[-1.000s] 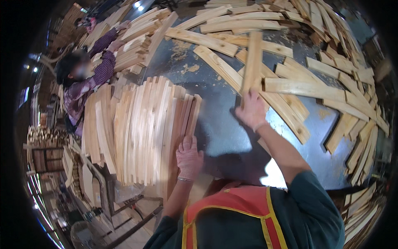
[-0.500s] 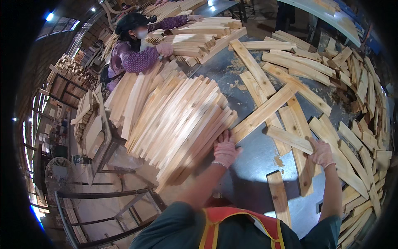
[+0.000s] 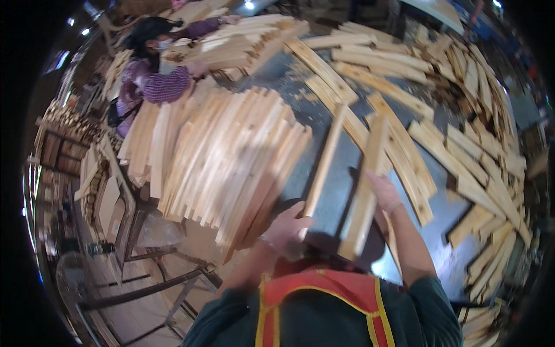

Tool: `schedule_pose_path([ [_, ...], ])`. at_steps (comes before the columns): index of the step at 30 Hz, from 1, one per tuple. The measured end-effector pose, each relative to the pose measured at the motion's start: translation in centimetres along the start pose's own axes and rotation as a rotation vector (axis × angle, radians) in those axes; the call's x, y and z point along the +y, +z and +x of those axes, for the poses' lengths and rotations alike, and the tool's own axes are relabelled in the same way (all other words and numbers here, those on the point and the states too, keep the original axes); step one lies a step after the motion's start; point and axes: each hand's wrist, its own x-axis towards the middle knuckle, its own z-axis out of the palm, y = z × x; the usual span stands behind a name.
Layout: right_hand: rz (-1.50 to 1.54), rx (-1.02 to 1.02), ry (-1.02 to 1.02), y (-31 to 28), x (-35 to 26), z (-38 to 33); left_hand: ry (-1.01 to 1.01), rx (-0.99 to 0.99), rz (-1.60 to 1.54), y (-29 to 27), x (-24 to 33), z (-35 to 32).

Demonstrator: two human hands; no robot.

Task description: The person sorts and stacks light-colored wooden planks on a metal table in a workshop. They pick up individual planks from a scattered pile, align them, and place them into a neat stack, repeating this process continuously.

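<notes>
My left hand [image 3: 286,226], in a pale glove, grips the near end of a narrow wooden slat [image 3: 325,165] turned on its edge. My right hand [image 3: 384,192], also gloved, is closed on the right side of a second wooden slat [image 3: 366,191]. That slat's near end is lifted toward my body and slightly blurred. The two slats run roughly side by side with a gap between them, over the dark metal tabletop [image 3: 298,153]. Left of them lies a large stack of slats [image 3: 231,156], packed side by side on edge.
Loose boards [image 3: 404,156] lie beyond my right hand, and a heap of slats [image 3: 485,173] lines the right side. At the far left a person [image 3: 156,81] in a purple sleeve leans over more stacked wood. A metal frame [image 3: 144,292] stands at the lower left.
My left hand has left the stack's edge and taken the near end of a slat. My right hand has moved left and inward, bringing a slat alongside. The head view has shifted.
</notes>
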Motion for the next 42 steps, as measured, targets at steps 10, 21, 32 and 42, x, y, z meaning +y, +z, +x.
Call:
schedule_pose_path([
  [10, -0.226, -0.438, -0.261, 18.4, -3.9, -2.6, 0.472, 0.566, 1.311, -3.7, -5.2, -3.2],
  [21, -0.97, 0.229, 0.216, -5.7, 9.8, -18.1, 0.66, 0.39, 1.338, -2.2, -3.9, -1.3],
  [32, -0.132, -0.005, -0.23, -1.6, -5.8, -3.1, 0.238, -0.026, 0.164, 14.1, 2.4, 9.4],
  [42, -1.341, 0.276, -0.274, -27.9, -1.1, 9.9, 0.28, 0.552, 1.27, 3.9, 0.5, 3.4],
])
